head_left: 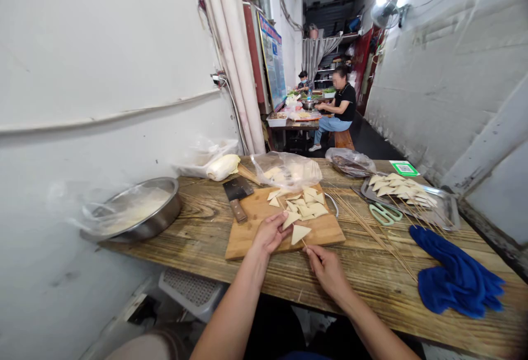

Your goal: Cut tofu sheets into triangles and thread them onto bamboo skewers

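My right hand [325,271] pinches the lower end of a thin bamboo skewer [304,243] over the front of the wooden cutting board [241,243]. A pale, flat triangular slice [301,233], which looks like tofu, is threaded on that skewer. Beside it, my left hand [269,233] has its fingers closed on another triangular slice [290,219]. More such slices [311,210] lie heaped on the board just beyond my hands. At the board's left edge rests a cleaver [238,190], its wooden handle towards me.
Loose skewers [371,228], green-handled scissors [385,214] and a blue cloth [456,274] lie to the right. A metal tray [449,211] holds skewered slices. Leftward are a metal basin [167,211] and a pale cabbage [223,167]. Plastic bags [289,168] lie behind; people sit farther back.
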Demonstrator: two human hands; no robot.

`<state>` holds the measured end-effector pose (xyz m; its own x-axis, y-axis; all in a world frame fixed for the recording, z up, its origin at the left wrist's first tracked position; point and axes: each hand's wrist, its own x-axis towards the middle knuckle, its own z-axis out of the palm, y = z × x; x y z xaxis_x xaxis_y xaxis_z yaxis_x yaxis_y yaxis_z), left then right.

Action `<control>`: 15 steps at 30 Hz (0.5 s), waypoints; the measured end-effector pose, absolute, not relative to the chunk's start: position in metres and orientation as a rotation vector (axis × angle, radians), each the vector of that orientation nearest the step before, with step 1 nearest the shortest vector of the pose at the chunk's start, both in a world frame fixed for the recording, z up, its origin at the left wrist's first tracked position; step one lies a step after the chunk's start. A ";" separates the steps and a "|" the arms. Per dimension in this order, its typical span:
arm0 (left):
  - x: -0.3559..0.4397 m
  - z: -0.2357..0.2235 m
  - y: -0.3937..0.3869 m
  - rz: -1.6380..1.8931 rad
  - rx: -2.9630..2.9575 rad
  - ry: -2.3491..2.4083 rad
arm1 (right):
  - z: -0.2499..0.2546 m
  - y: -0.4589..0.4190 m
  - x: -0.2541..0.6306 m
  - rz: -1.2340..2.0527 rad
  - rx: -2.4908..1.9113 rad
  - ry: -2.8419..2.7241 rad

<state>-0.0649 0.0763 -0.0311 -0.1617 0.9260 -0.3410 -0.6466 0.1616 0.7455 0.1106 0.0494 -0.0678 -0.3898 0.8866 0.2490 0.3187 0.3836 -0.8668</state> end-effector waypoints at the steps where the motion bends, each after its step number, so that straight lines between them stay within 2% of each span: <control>1: -0.062 -0.032 0.077 1.425 0.380 0.989 | -0.068 0.050 0.111 0.968 -1.046 -1.885; 4: -0.068 -0.036 0.083 1.484 0.447 1.061 | -0.069 0.052 0.114 0.943 -1.099 -1.803; 8: -0.099 -0.037 0.099 1.711 0.779 1.590 | -0.072 0.056 0.118 0.938 -1.155 -1.690; 11: -0.117 -0.035 0.114 1.478 1.269 1.893 | -0.072 0.056 0.118 0.964 -1.149 -1.675; 15: -0.119 -0.031 0.133 1.067 1.684 2.046 | -0.072 0.056 0.117 0.979 -1.141 -1.656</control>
<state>-0.1192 0.1326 -0.0314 -0.2786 0.9324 0.2302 0.7224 0.0454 0.6900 0.1172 0.0559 -0.0723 -0.1969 0.9552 0.2210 0.2669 0.2692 -0.9254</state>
